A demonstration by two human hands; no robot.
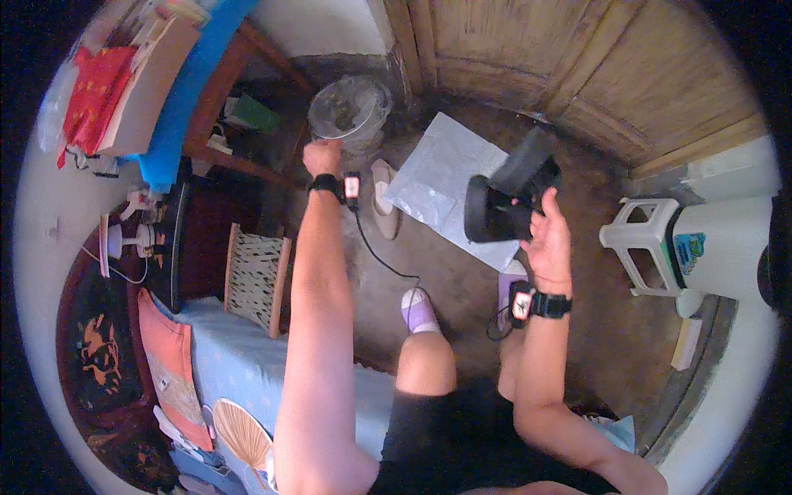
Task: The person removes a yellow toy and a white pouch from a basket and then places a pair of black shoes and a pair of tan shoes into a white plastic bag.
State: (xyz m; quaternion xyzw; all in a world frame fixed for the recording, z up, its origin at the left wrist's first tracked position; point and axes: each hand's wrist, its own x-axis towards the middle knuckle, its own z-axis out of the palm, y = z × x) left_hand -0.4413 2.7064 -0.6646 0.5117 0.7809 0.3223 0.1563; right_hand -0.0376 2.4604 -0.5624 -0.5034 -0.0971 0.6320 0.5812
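My left hand (322, 158) is stretched forward with its fingers curled at the near rim of a clear-lined waste bin (365, 143). The fingertips are hidden behind the hand. My right hand (547, 241) holds a black two-part item (495, 213) by its right side. Blur hides what the item is; it may be a pair of shoes. Beneath it, a whitish plastic sheet or bag (442, 167) lies flat on the floor. A beige shoe (387, 216) rests left of that sheet, partly under its corner.
Wooden doors (495, 46) stand ahead. A white plastic stool (640, 247) is at the right wall. On the left are a folding stool (257, 278), a bed with blue cloth (229, 352), a hand fan (244, 433) and a wooden table (213, 86). A black cable (377, 250) hangs from the left wristband.
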